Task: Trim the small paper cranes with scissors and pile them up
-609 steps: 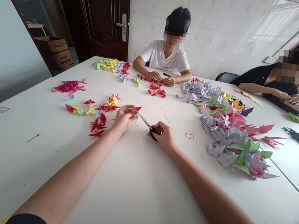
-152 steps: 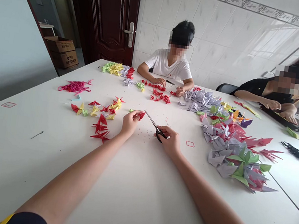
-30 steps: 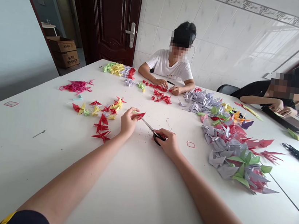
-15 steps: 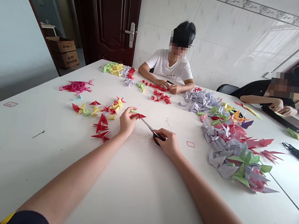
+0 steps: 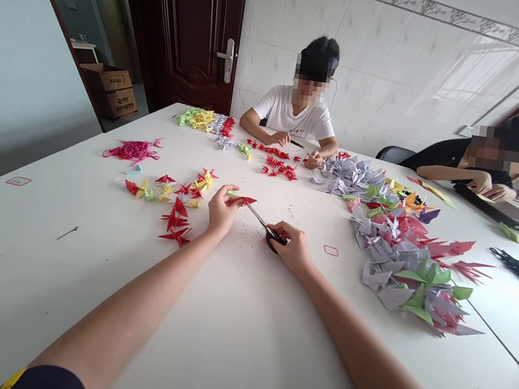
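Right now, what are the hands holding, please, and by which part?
Left hand: a folded red paper piece, by its left end. Right hand: black-handled metal scissors, by the handles.

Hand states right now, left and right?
Left hand: closed, holding a red folded paper piece.
Right hand: closed, holding scissors.

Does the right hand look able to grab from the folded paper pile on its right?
Probably not as things stand: the right hand holds the scissors close to the red folded paper. Otherwise, nothing seems to block the folded paper pile.
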Available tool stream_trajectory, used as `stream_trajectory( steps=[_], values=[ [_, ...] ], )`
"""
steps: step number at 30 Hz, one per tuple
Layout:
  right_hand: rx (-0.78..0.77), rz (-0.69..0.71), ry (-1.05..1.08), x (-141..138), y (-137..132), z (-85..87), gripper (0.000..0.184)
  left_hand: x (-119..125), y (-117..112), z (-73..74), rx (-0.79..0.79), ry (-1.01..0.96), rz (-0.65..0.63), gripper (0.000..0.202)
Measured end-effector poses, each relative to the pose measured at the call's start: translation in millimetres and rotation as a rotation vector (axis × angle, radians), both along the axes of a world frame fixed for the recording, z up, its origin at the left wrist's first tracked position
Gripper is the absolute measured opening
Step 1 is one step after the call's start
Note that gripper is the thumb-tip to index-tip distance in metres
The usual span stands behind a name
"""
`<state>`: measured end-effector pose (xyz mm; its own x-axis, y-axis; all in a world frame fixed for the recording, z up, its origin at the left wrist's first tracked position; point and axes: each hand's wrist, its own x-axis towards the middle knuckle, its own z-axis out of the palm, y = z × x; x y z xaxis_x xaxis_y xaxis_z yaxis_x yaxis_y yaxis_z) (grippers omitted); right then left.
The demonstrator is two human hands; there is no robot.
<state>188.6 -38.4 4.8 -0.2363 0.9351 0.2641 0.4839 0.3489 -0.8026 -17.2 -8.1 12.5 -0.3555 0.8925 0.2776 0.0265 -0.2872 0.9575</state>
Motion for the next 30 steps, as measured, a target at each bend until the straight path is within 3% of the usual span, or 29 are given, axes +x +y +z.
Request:
stream_trajectory(
  steps=[18,30],
  values=[
    [-0.046,0.020,0.117,1.0,-1.7,1.2,0.022,2.1,-0.4,1.0,-0.076,-0.177,-0.058,0.040],
    [-0.049,0.017,0.118,-0.3,-1.2,1.6,0.023,3.6,-1.7,3.7,-0.077,-0.180,-0.118,0.042]
  ],
)
